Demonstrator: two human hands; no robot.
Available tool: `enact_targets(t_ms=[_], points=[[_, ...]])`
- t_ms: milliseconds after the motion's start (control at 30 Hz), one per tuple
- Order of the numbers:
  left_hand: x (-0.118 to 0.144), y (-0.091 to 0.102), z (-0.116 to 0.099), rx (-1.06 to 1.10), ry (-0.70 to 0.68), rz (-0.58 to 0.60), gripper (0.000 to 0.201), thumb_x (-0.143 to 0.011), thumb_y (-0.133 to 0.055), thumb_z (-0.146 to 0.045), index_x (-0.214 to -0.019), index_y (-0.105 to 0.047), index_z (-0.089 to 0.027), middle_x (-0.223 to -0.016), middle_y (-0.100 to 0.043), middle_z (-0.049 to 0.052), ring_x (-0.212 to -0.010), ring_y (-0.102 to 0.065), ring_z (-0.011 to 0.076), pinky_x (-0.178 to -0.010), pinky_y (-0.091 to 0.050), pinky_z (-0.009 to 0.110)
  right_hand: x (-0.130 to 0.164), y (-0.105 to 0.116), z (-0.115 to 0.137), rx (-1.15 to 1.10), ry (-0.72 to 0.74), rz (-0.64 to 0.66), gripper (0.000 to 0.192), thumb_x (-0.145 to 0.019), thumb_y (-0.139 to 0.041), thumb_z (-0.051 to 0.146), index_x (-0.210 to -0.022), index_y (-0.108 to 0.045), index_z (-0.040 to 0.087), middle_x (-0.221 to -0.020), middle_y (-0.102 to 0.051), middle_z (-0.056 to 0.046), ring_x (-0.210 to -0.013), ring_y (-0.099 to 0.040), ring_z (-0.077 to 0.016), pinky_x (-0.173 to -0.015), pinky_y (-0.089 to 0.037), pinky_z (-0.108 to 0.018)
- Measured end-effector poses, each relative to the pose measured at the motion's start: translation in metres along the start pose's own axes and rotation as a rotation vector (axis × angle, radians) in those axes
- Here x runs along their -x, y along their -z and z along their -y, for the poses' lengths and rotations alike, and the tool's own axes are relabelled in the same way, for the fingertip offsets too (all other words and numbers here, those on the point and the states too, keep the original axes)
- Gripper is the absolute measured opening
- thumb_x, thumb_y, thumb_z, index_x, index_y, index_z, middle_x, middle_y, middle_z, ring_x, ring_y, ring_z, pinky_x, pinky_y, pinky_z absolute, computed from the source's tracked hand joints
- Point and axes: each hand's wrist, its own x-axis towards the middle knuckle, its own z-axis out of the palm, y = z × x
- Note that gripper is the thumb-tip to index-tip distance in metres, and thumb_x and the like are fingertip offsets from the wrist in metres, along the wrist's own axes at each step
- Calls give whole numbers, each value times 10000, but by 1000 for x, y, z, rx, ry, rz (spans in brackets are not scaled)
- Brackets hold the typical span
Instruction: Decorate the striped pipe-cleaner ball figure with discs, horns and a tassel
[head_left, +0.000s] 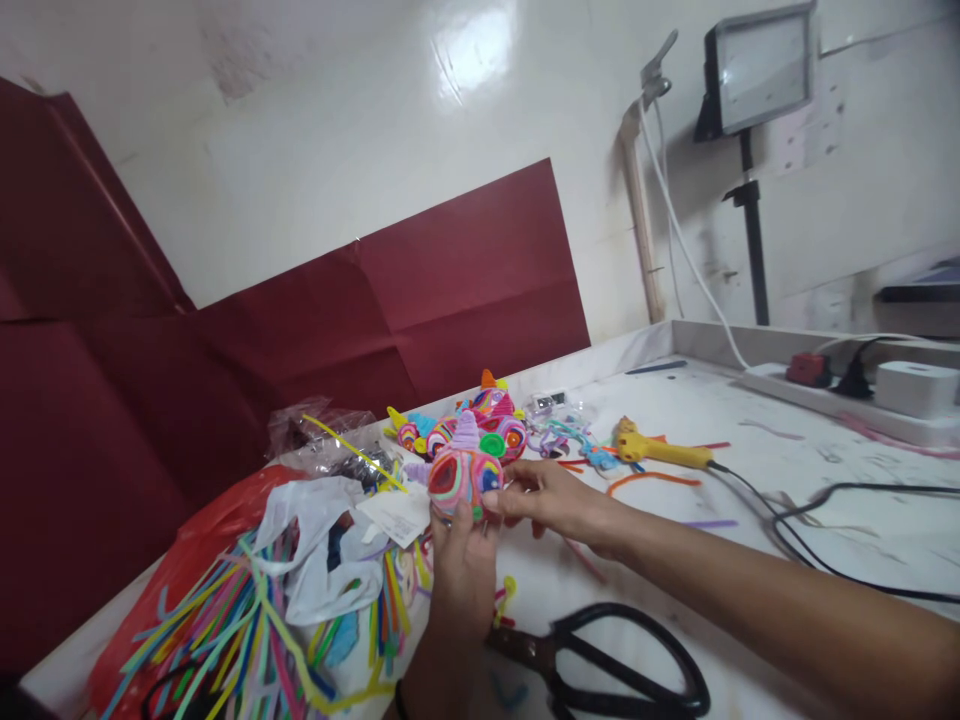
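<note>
Above the middle of the white counter (750, 440), the left hand (461, 570) and right hand (551, 497) are pinching, fingers closed, a round multicoloured coiled pipe-cleaner figure (463, 475), judged light, soft, squashable, best gripped gently at its sides.

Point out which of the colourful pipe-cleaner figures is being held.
The front pipe-cleaner figure, with the lilac horn, is held by both hands; the others lie behind it on the table.
</note>
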Motion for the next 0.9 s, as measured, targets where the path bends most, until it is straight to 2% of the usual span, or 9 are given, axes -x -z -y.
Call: enact_targets(t_ms=[100,233,533,767,900], points=[[3,-8,-2,-18,-18,14,678,-754,-796,-282,-1359,-510,-392,-1397,-612,46,-1304,-544,290,-1055,-454,482,1,1,1,-15,8,8,527,-598,-795,591,-837,-615,157,-731,-633,-33,-728,-628,-196,-528,-413,-257],[5,-9,-3,-61,-29,14,670,-766,-791,-342,-1365,-496,-392,-1364,-634,58,-1246,-593,298,-1038,-459,501,3,2,3,-20,6,24,532,-570,-799,608,-800,-595,173,-728,-635,-31,-741,-644,-202,-535,-408,-255],[3,-6,-1,-88,-16,-39,822,-725,-823,-371,-1423,-390,-410,-1375,-616,71,-1169,-640,299,-993,-490,479,2,5,1,-35,16,64,495,-617,-792,572,-838,-616,165,-777,-663,-36,-769,-662,-203,-549,-398,-247],[5,-5,-2,-97,-12,22,712,-772,-780,-365,-1396,-437,-386,-1383,-605,72,-1231,-597,294,-1017,-478,460,0,13,-3,-77,58,120,465,-663,-784,562,-836,-632,158,-842,-685,-43,-788,-667,-188,-571,-396,-232],[5,-5,-3,-40,-17,67,694,-812,-746,-335,-1425,-422,-360,-1377,-608,88,-1198,-616,287,-1012,-482,461,-1,17,-2,-125,48,156,467,-670,-795,553,-854,-649,150,-887,-701,-53,-780,-660,-169,-571,-392,-223]])
